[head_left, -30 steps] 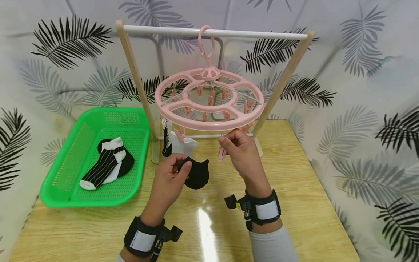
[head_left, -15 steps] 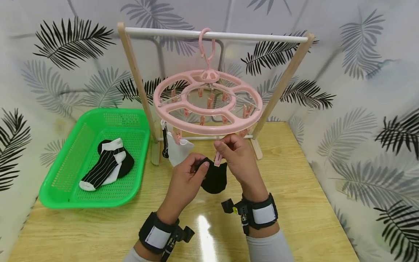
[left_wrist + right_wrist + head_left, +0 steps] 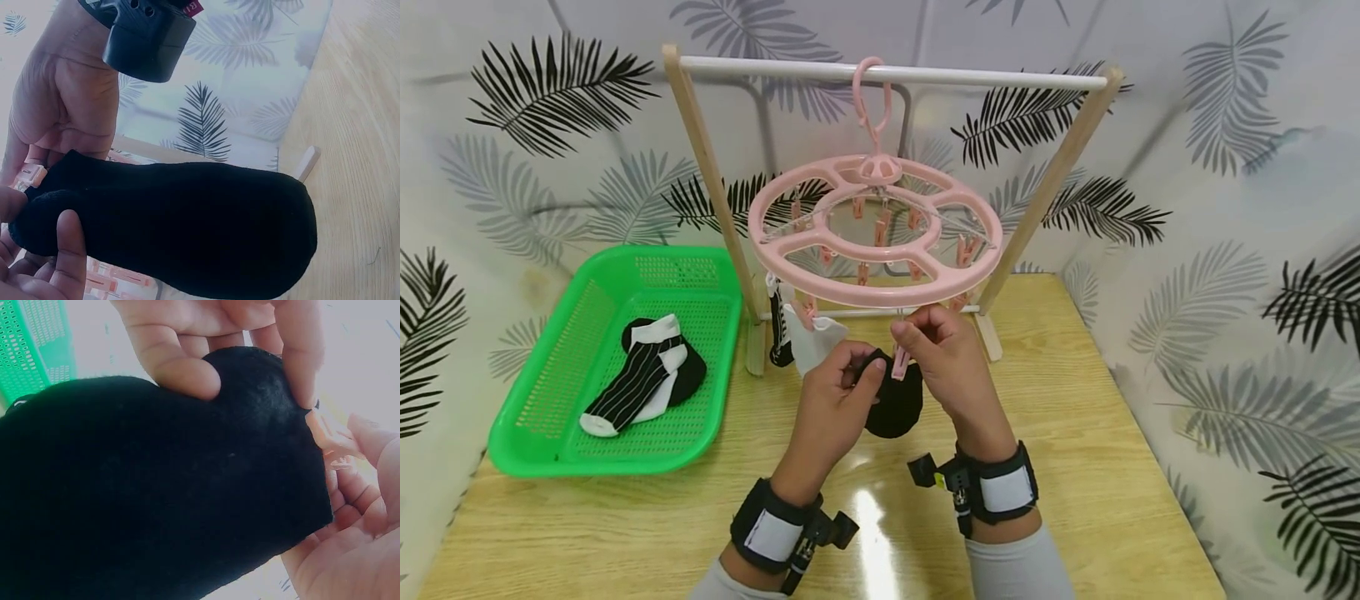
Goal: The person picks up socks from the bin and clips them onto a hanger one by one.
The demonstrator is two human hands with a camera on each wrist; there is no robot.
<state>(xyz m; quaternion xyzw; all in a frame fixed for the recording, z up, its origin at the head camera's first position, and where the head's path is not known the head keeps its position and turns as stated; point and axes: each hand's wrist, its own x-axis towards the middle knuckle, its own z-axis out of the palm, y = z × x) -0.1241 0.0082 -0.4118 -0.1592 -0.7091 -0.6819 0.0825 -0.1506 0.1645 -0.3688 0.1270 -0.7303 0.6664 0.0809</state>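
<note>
A black sock [image 3: 897, 407] hangs from my left hand [image 3: 835, 400], which pinches it near the cuff between thumb and fingers. My right hand [image 3: 951, 358] pinches a pink clothespin [image 3: 901, 362] hanging under the front of the round pink hanger [image 3: 880, 293]. In the right wrist view the clothespin [image 3: 325, 432] has its tip right at the cuff edge of the sock [image 3: 156, 481]. The left wrist view shows the sock [image 3: 187, 225] stretched out full length, its cuff end between both hands.
A green basket [image 3: 512, 417] on the left holds a striped sock [image 3: 638, 382] and other black and white socks. A white sock [image 3: 812, 337] and a black-and-white one [image 3: 780, 325] hang at the hanger's left. A rack with a white bar [image 3: 1000, 79] carries the hanger.
My left hand has moved right with the black sock, bringing its cuff to the clothespin. My right hand has shifted slightly left and down, still pinching the clothespin.
</note>
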